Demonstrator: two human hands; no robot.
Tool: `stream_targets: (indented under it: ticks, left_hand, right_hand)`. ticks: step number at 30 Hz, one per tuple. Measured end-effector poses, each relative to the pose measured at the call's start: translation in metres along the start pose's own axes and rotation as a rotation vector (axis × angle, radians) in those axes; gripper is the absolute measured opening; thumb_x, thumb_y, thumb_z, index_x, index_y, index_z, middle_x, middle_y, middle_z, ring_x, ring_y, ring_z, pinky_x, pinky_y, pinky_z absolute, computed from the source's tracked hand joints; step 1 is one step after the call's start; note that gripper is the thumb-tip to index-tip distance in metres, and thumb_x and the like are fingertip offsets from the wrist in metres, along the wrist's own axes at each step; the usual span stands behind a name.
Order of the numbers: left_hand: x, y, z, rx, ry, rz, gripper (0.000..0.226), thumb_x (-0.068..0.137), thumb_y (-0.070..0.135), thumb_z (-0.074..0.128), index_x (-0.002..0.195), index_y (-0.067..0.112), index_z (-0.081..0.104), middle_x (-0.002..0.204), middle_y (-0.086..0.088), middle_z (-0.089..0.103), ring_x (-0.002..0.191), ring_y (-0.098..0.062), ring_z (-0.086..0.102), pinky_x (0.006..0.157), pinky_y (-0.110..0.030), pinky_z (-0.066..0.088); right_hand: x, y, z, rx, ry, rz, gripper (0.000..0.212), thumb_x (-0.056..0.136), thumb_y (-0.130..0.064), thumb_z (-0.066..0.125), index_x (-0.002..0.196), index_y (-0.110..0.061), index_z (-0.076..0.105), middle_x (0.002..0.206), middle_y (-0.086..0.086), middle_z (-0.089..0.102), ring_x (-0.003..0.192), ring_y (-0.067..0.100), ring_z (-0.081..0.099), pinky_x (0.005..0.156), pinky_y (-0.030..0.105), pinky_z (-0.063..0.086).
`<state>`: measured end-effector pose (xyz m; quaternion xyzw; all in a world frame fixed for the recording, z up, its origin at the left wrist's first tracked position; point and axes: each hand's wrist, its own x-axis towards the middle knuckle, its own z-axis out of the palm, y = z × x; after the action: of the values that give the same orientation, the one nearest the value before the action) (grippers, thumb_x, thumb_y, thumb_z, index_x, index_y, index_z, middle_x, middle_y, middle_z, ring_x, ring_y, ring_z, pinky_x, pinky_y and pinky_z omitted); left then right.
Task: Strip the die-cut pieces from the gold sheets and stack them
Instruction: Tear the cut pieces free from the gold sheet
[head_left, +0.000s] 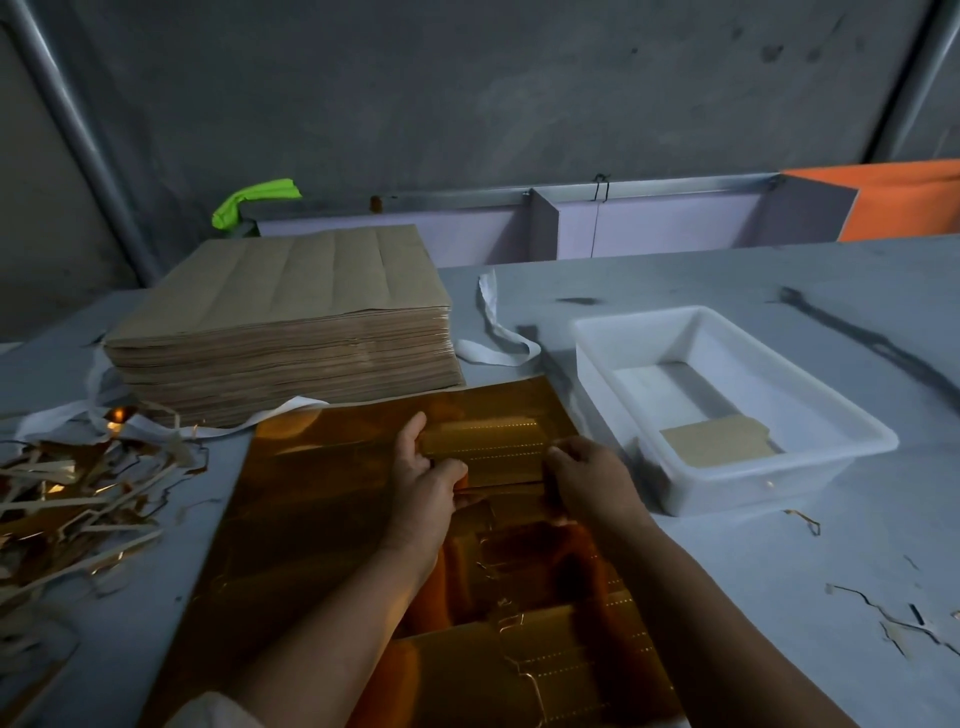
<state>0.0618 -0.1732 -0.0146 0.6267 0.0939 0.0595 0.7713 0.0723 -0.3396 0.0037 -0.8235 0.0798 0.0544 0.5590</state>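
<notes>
A gold sheet (332, 519) lies on a grey table (779, 597), centre frame. Both hands work at its far middle. The left hand (423, 483) grips the left end of a rectangular piece (485, 449), thumb on top, and the right hand (587, 478) pinches its right end. The piece looks partly lifted from the sheet. At 3 o'clock, a white tray (727, 491) holds only a thin pile (719, 441), brown side up. At 11 o'clock stands a tall stack (280, 332) of sheets, also brown side up. At 9 o'clock lies a heap of scrap (67, 499). More die-cut outlines show nearer the person. The job seems barely begun, with most sheets left.
</notes>
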Motion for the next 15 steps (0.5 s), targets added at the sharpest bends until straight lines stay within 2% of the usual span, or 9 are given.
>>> stream_targets:
  ticks: [2, 5, 9, 13, 15]
  left_hand:
    - [0.001, 0.002, -0.004, 0.016, 0.000, -0.009, 0.071, 0.093, -0.003, 0.053, 0.146, 0.038, 0.030, 0.121, -0.006, 0.058, 0.102, -0.022, 0.063, 0.062, -0.024, 0.056]
    - [0.003, 0.003, -0.012, 0.028, 0.019, -0.028, 0.076, 0.092, -0.002, 0.053, 0.149, 0.040, 0.026, 0.123, -0.016, 0.057, 0.103, -0.028, 0.062, 0.071, -0.035, 0.057]
    - [0.005, 0.004, -0.023, 0.026, 0.078, -0.047, 0.078, 0.090, -0.001, 0.055, 0.149, 0.041, 0.028, 0.118, -0.008, 0.052, 0.103, -0.027, 0.056, 0.077, -0.040, 0.053]
    - [0.008, 0.002, -0.031, 0.099, 0.137, -0.057, 0.057, 0.091, 0.007, 0.059, 0.136, 0.040, 0.046, 0.127, 0.003, 0.040, 0.106, -0.022, 0.050, 0.085, -0.044, 0.050]
    - [0.008, 0.001, -0.033, 0.136, 0.147, -0.057, 0.046, 0.091, 0.009, 0.061, 0.126, 0.038, 0.054, 0.127, 0.003, 0.043, 0.110, -0.023, 0.050, 0.081, -0.040, 0.049]
  right_hand:
    - [-0.002, 0.002, 0.004, 0.137, -0.046, 0.047, 0.013, 0.104, -0.020, 0.046, 0.103, -0.016, 0.059, 0.090, 0.011, 0.065, 0.065, 0.021, 0.065, 0.052, 0.027, 0.051]
    - [-0.003, 0.004, 0.006, 0.266, -0.089, 0.058, 0.013, 0.103, -0.012, 0.047, 0.102, -0.012, 0.060, 0.087, 0.013, 0.065, 0.063, 0.021, 0.063, 0.050, 0.026, 0.049]
    - [-0.006, 0.006, 0.007, 0.378, -0.127, 0.087, 0.010, 0.100, -0.007, 0.049, 0.101, -0.006, 0.059, 0.083, 0.012, 0.062, 0.063, 0.020, 0.061, 0.049, 0.026, 0.049]
    - [-0.007, 0.007, 0.007, 0.381, -0.152, 0.111, 0.008, 0.098, -0.007, 0.053, 0.103, -0.004, 0.059, 0.088, 0.014, 0.061, 0.070, 0.022, 0.061, 0.048, 0.025, 0.048]
    - [-0.009, 0.008, 0.008, 0.370, -0.160, 0.119, 0.008, 0.098, -0.009, 0.055, 0.103, -0.006, 0.059, 0.092, 0.014, 0.061, 0.075, 0.025, 0.062, 0.049, 0.024, 0.048]
